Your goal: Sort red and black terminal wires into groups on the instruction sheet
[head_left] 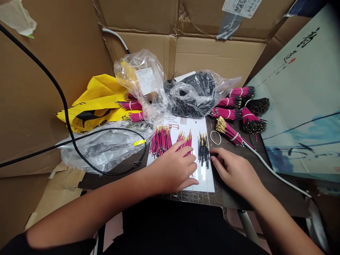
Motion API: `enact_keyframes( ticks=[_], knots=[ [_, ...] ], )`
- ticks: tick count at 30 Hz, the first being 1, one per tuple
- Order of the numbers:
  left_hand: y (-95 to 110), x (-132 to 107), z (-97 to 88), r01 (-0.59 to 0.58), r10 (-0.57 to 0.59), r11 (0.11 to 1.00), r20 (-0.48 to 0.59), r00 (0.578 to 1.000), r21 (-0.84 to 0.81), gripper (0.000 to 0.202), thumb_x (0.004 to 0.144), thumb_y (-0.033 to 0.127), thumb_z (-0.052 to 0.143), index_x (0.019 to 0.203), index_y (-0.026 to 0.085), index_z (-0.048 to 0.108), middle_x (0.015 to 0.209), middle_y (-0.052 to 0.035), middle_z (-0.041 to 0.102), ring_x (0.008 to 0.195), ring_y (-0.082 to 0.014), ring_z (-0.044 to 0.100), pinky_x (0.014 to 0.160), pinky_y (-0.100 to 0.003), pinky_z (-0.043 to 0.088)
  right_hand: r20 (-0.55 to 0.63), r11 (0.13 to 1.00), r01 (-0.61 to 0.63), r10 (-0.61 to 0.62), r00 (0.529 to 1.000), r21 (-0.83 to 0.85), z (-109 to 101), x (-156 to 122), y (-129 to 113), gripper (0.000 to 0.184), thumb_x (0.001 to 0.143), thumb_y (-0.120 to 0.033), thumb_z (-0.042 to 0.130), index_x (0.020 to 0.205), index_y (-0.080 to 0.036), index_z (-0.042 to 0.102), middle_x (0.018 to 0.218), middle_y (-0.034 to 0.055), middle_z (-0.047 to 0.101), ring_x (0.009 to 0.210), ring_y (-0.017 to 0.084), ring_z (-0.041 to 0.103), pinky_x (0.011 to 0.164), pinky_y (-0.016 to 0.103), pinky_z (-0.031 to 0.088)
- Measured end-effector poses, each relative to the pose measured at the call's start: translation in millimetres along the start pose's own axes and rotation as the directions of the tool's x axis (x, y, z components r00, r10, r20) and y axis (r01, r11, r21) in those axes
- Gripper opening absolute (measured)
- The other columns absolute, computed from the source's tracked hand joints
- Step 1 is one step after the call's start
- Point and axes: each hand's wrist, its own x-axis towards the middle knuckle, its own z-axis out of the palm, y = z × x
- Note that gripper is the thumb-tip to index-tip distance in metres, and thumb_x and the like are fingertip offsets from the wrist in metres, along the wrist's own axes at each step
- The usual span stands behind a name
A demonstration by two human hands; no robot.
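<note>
– So, head view: what do the hands do?
– Left hand (177,166) lies palm down over the near end of the middle pink wires (187,139), thumb well apart from the fingers, nothing seen between them. Right hand (233,168) sits just beside the black wires (203,150); thumb and forefinger close together, a narrow gap at most. Cannot tell if anything is pinched.
– Where are the wires?
– On a white sheet (208,181): two pink groups, the larger pink group (160,141) at left, black at right. Rubber band (215,137) beyond the right hand.
– Handling well?
– My judgement: light fingertips, groups kept apart, ends squared, forearm clear of the loose pieces.
– Which way do they point?
– Gold tips of all three groups face away from the person. Long axes run near to far, roughly parallel, some pieces askew.
</note>
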Motion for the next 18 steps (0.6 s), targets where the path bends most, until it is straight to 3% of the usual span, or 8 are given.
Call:
enact_keyframes(
  ticks=[4, 7, 11, 14, 18],
  knots=[
    [-0.9, 15.5, 2.6, -0.01, 0.01, 1.0, 0.01, 1.0, 0.022, 0.05, 0.102, 0.056, 0.044, 0.102, 0.013, 0.07, 0.105, -0.011, 0.069, 0.12, -0.0345, 0.057, 0.116, -0.056, 0.034, -0.083, 0.993, -0.035, 0.026, 0.996, -0.117, -1.7, 12.4, 10.1, 0.03, 0.101, -0.034, 0.048, 0.127, -0.025, 0.06, 0.1, 0.0027, 0.074, 0.076, 0.02, 0.069, 0.062, 0.031, 0.042],
    [-6.7, 19.0, -2.2, -0.025, 0.025, 1.0, 0.021, 0.999, 0.0, 0.047, 0.101, 0.055, 0.047, 0.105, 0.015, 0.07, 0.109, -0.0107, 0.068, 0.12, -0.0334, 0.057, 0.114, -0.054, 0.036, -0.089, 0.969, -0.044, 0.023, 0.996, -0.243, -3.0, 13.0, 15.3, 0.026, 0.1, -0.03, 0.047, 0.12, -0.025, 0.062, 0.103, 0.0024, 0.075, 0.077, 0.022, 0.07, 0.059, 0.032, 0.038],
    [-37.4, -0.6, -22.3, 0.066, -0.066, 0.998, 0.037, 0.997, -0.009, 0.033, 0.103, 0.039, 0.047, 0.107, 0.015, 0.07, 0.113, -0.0106, 0.069, 0.114, -0.0272, 0.06, 0.107, -0.046, 0.043, -0.112, 0.944, -0.022, -0.016, 0.994, -0.331, -9.8, 13.2, 13.2, 0.021, 0.1, -0.031, 0.049, 0.111, -0.022, 0.065, 0.095, 0.0029, 0.074, 0.071, 0.022, 0.069, 0.054, 0.032, 0.033],
    [-69.6, -23.1, -31.9, 0.248, -0.248, 0.968, -0.009, 0.969, 0.033, 0.029, 0.1, 0.028, 0.048, 0.111, 0.017, 0.072, 0.123, -0.0098, 0.069, 0.119, -0.0287, 0.059, 0.105, -0.048, 0.043, -0.098, 0.934, 0.135, -0.177, 0.979, -0.332, -18.2, 29.5, -1.3, 0.026, 0.101, -0.029, 0.047, 0.118, -0.021, 0.066, 0.1, 0.0052, 0.073, 0.074, 0.021, 0.067, 0.054, 0.032, 0.032],
    [-92.9, -39.9, -25.2, 0.293, -0.293, 0.956, -0.042, 0.955, -0.016, 0.03, 0.098, 0.027, 0.049, 0.116, 0.023, 0.073, 0.126, -0.0056, 0.07, 0.116, -0.0258, 0.061, 0.108, -0.047, 0.041, -0.004, 0.894, 0.393, -0.403, 0.915, -0.214, -23.0, 74.5, -38.7, 0.03, 0.104, -0.03, 0.045, 0.12, -0.023, 0.069, 0.102, 0.0057, 0.069, 0.087, 0.021, 0.066, 0.063, 0.032, 0.039]
  ],
)
